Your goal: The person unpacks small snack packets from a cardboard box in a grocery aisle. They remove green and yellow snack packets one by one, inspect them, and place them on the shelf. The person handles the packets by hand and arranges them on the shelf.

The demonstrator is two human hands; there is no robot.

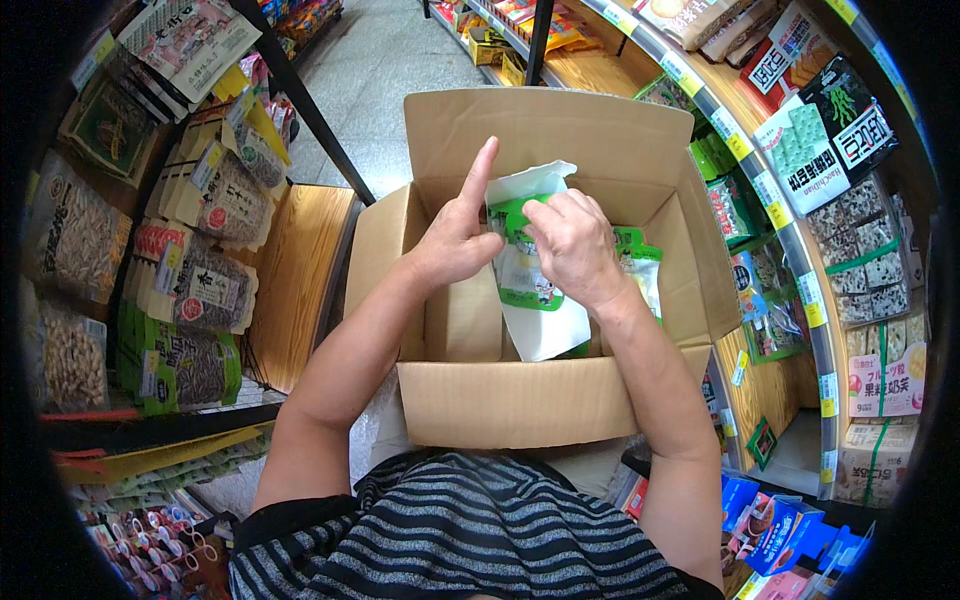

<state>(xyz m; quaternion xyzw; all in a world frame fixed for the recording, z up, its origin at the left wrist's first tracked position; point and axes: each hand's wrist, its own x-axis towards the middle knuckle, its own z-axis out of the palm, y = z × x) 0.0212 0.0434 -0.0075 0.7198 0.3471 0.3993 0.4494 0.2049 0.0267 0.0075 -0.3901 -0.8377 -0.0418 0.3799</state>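
Note:
An open cardboard box point(517, 405) stands before me with its flaps spread outward. Over its middle, my right hand point(574, 244) has its fingers closed on the green top of a clear-and-green plastic packet point(525, 281). A white sheet point(551, 330) lies behind and below that packet, its torn-looking upper edge rising above my right hand. My left hand point(461, 232) is at the packet's left side, index finger pointing up and thumb spread toward the packet. Nothing shows between them; its other fingers are hidden. More green-and-white packets point(641, 262) lie in the box, right of my right hand.
A rack of bagged dried snacks point(217, 289) stands on the left, beside a bare wooden shelf board point(300, 277). Curved shelves with price tags point(769, 199) and packaged snacks point(859, 244) run along the right. Blue cartons point(784, 532) sit lower right. A tiled floor aisle point(367, 67) lies beyond.

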